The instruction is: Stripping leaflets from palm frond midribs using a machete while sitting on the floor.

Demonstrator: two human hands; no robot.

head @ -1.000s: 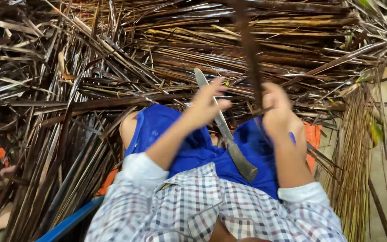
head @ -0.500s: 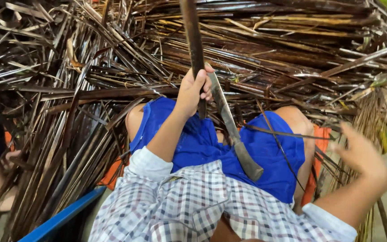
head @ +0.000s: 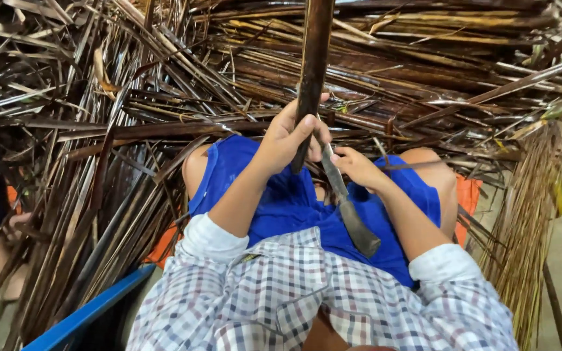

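A dark brown palm stalk [head: 313,65] was held almost upright by the left hand [head: 287,136], whose fingers were wrapped tightly around its lower part, with the thumb pressed on the front side. The stalk rose from the hand to the top edge of the view. Just beside it, a long knife [head: 346,208] was seen lying slanted over the lap, with its dark handle pointed toward the body and its blade directed up toward the stalk. The right hand [head: 358,168] was placed on the blade, just under the left hand; its fingers were kept together and bent, and the tips seemed to touch the blade near the end of the stalk, but a pinch could not be told for certain. Blue shorts [head: 281,208] and a checked shirt [head: 281,292] were worn. A big pile of dry brown leaf strips [head: 131,117] was spread around the knees, and a bundle of thin yellowish ribs [head: 521,221] was laid at the right side.
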